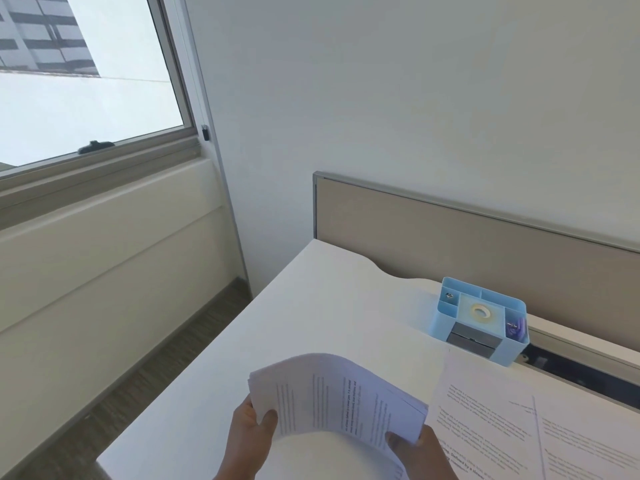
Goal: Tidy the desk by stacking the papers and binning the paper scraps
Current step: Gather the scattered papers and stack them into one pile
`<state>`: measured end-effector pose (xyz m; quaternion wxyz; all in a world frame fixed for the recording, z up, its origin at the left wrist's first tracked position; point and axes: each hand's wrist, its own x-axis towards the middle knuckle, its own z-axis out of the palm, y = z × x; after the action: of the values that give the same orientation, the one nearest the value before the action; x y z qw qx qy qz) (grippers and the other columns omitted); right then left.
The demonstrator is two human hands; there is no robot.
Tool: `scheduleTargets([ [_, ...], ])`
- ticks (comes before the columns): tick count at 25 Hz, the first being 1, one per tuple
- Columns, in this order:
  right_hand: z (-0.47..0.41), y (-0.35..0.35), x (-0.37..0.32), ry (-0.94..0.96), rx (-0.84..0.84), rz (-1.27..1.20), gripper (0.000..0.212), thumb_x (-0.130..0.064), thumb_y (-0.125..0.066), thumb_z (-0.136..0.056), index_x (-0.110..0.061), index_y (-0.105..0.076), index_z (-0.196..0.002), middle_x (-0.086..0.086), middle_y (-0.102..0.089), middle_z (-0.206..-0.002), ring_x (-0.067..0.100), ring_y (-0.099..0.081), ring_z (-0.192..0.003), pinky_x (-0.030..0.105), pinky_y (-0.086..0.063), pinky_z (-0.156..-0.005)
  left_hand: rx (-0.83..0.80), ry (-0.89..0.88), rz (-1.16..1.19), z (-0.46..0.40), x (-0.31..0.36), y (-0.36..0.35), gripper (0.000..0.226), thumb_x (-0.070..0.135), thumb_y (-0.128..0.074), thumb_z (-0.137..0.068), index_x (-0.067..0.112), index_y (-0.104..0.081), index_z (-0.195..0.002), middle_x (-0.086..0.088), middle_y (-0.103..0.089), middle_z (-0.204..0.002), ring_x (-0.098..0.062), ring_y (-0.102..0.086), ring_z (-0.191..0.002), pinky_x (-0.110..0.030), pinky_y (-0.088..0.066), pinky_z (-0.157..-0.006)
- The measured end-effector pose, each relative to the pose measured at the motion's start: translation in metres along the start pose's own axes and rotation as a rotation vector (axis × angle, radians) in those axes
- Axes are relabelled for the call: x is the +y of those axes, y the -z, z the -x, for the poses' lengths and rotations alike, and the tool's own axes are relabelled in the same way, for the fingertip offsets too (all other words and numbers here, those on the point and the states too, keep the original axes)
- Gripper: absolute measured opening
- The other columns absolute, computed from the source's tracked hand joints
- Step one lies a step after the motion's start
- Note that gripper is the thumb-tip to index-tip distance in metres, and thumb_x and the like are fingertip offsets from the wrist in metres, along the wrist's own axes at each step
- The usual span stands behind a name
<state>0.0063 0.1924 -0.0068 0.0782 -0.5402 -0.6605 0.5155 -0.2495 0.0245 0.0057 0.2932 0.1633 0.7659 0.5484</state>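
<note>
A thick stack of printed papers (332,396) is lifted above the white desk (311,306), bowed upward in the middle. My left hand (251,434) grips its left edge, thumb on top. My right hand (415,448) grips its right edge, thumb on the top sheet. More printed sheets (502,420) lie flat on the desk to the right, partly overlapping one another. No paper scraps or bin are in view.
A light blue desk organizer (446,320) with a tape roll and clips stands at the back right, against the beige partition (450,237). The desk's left edge drops to a dark floor (138,375) beside the window wall.
</note>
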Motion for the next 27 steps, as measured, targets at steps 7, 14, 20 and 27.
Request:
scheduleTargets([
  [7, 0.000, -0.004, -0.006, 0.059, 0.098, -0.005, 0.038, -0.004, -0.076, -0.085, -0.039, -0.060, -0.082, -0.008, -0.064, -0.061, 0.001, -0.061, -0.056, 0.014, -0.051, -0.057, -0.007, 0.007, 0.001, -0.004, -0.002, -0.004, 0.041, -0.016, -0.058, -0.089, 0.022, -0.074, -0.094, 0.008, -0.080, -0.086, -0.019, -0.073, -0.087, -0.031, -0.054, -0.071],
  [14, 0.005, -0.005, 0.005, 0.047, 0.055, -0.151, 0.023, -0.009, -0.078, -0.088, -0.026, -0.067, -0.099, -0.001, -0.073, -0.090, 0.006, -0.070, -0.075, 0.017, -0.057, -0.069, -0.041, 0.020, -0.013, -0.004, -0.011, -0.007, 0.031, -0.006, -0.068, -0.092, 0.023, -0.076, -0.096, 0.010, -0.081, -0.088, -0.018, -0.074, -0.089, -0.029, -0.054, -0.072],
  [20, 0.009, 0.011, -0.001, 0.068, 0.030, -0.234, 0.023, -0.008, -0.074, -0.093, -0.025, -0.078, -0.077, -0.008, -0.075, -0.073, 0.013, -0.067, -0.077, 0.029, -0.046, -0.072, -0.116, -0.018, -0.060, -0.002, 0.003, -0.008, 0.020, 0.006, -0.066, -0.100, 0.022, -0.075, -0.106, 0.008, -0.081, -0.096, -0.019, -0.074, -0.097, -0.033, -0.055, -0.083],
  [27, 0.051, 0.092, -0.011, 0.127, -0.027, -0.449, 0.020, -0.017, -0.072, -0.096, -0.023, -0.073, -0.115, -0.002, -0.079, -0.110, 0.022, -0.074, -0.103, 0.045, -0.059, -0.092, -0.377, -0.152, -0.197, -0.007, 0.088, -0.039, 0.023, 0.014, -0.059, -0.104, 0.028, -0.074, -0.112, 0.011, -0.079, -0.103, -0.018, -0.074, -0.099, -0.033, -0.057, -0.082],
])
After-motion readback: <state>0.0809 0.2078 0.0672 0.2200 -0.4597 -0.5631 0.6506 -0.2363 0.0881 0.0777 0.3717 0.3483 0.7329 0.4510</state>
